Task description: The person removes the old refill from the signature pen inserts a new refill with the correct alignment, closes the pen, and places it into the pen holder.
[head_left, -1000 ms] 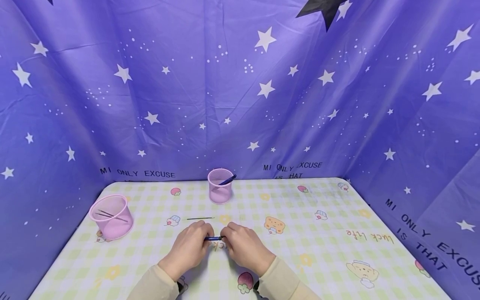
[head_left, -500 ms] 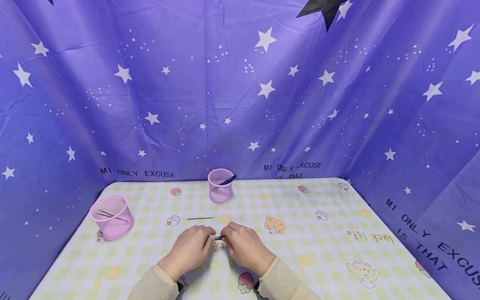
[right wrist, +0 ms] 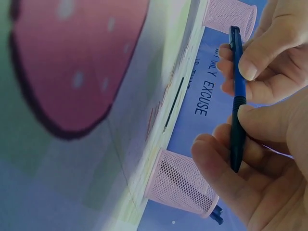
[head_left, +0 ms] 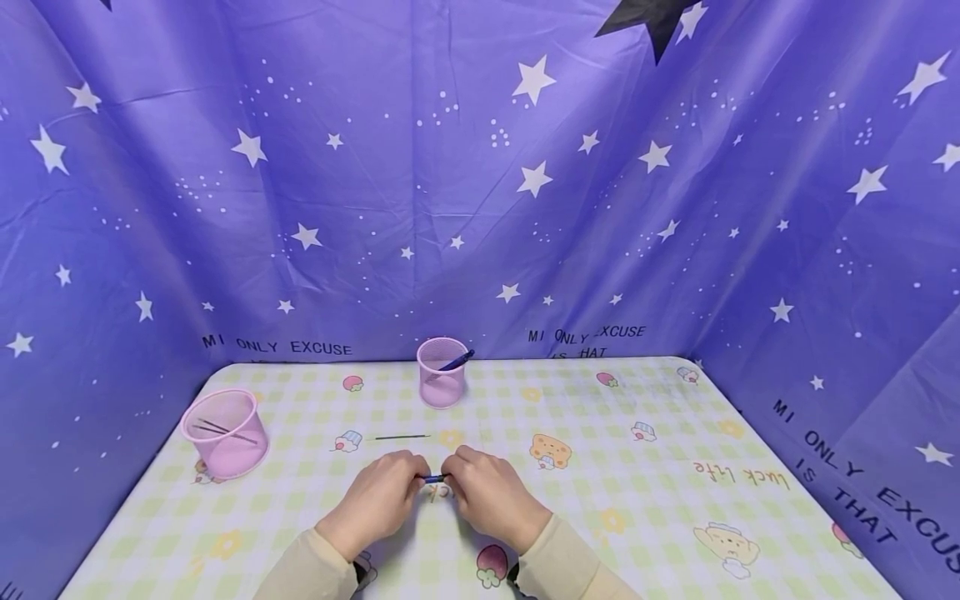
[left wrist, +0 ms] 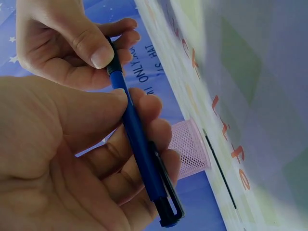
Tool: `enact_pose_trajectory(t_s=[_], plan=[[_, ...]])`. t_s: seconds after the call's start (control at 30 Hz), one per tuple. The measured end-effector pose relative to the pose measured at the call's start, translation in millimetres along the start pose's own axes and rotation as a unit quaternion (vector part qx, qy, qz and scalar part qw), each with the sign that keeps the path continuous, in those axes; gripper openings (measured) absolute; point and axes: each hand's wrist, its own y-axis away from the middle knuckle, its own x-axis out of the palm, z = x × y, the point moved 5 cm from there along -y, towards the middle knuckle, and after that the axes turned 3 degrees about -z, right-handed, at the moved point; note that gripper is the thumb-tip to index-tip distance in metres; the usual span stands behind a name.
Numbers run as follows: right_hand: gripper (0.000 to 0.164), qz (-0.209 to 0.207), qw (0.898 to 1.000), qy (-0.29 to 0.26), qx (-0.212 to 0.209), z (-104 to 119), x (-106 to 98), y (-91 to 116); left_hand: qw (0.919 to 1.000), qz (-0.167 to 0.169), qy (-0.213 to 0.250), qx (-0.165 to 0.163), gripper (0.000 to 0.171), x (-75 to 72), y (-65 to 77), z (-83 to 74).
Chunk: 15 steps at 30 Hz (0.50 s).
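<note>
Between my two hands lies a ballpoint pen (head_left: pixel 434 479) with a blue barrel, a dark clip and a black ribbed grip. My left hand (head_left: pixel 381 493) pinches the blue barrel (left wrist: pixel 136 134) between thumb and fingers, the clip end sticking out past them. On the black grip section (right wrist: pixel 237 125) near the tip, the thumb and fingers of my right hand (head_left: pixel 491 493) hold on. Barrel and grip section are in line and meet between the hands. Just beyond the hands, a thin dark pen refill (head_left: pixel 402 437) rests flat on the tablecloth, its metal tip visible in the right wrist view.
At the back of the table stands a pink mesh cup (head_left: pixel 441 390) with blue pens leaning in it. Another pink mesh cup (head_left: pixel 231 454), at the left, contains several thin dark sticks. A purple starry curtain (head_left: pixel 480 208) surrounds the table (head_left: pixel 637 525) behind and at the sides.
The left fingers slid right along the pen, covering most of the blue barrel half a second ago, then shifted back left, so blue shows between the hands again. The right hand barely moved.
</note>
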Motion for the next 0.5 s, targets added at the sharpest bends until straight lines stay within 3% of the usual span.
enact_pose_trajectory(t_s=[0.27, 0.5], plan=[[0.004, -0.001, 1.0, -0.004, 0.0, 0.0, -0.2, -0.1, 0.9994, -0.033, -0.009, 0.009, 0.017, -2.1, -0.3, -0.5], [0.005, 0.002, 1.0, -0.007, -0.001, 0.5, -0.1, 0.2, 0.9991, -0.042, -0.008, 0.005, 0.023, -1.8, -0.2, -0.7]])
